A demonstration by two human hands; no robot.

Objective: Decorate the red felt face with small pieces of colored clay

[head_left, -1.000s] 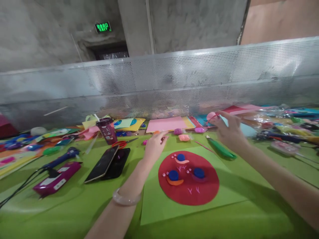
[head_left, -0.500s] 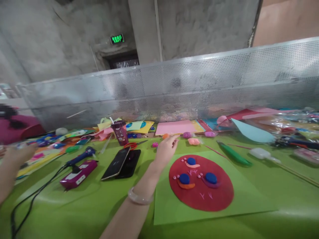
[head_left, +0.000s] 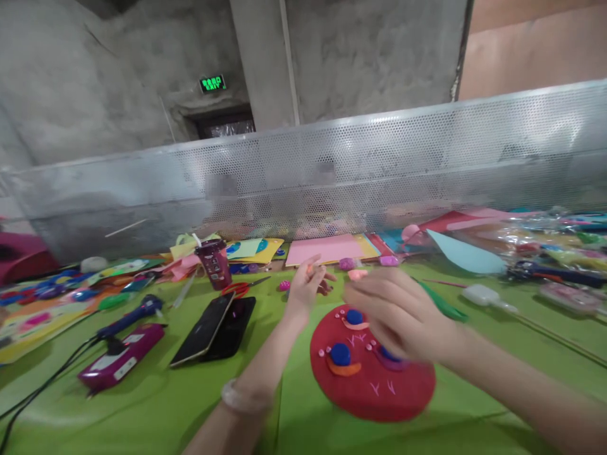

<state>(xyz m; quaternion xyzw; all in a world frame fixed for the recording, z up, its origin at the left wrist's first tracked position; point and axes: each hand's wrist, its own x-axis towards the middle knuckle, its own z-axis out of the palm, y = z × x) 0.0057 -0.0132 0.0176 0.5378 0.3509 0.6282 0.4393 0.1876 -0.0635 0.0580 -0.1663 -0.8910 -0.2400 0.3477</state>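
Note:
My left hand [head_left: 308, 287], with a pale bracelet [head_left: 246, 397] on its wrist, is raised above the table beyond the red disc. Its fingers are closed around a small lump of orange clay [head_left: 310, 270], only partly visible. My right hand [head_left: 401, 313] hovers over the right side of the red paper disc [head_left: 365, 397], smeared by motion; whether it holds anything is unclear. The disc lies on a green sheet [head_left: 303, 417] and bears blue clay rounds [head_left: 340, 354], curved clay strips, small pink dots and pink marks. One blue round is partly hidden by my right hand.
To the left are two phones [head_left: 203, 328], a purple power strip [head_left: 123, 357], a glue gun [head_left: 130, 316], red-handled scissors [head_left: 236, 290] and a lidded cup [head_left: 214, 262]. Coloured paper [head_left: 325, 248] lies at the back before a perforated metal panel [head_left: 284, 183].
My right hand has come in from the right over the disc. My left hand has lifted the orange clay off the table. Another hand at the far left is gone, and the view has shifted.

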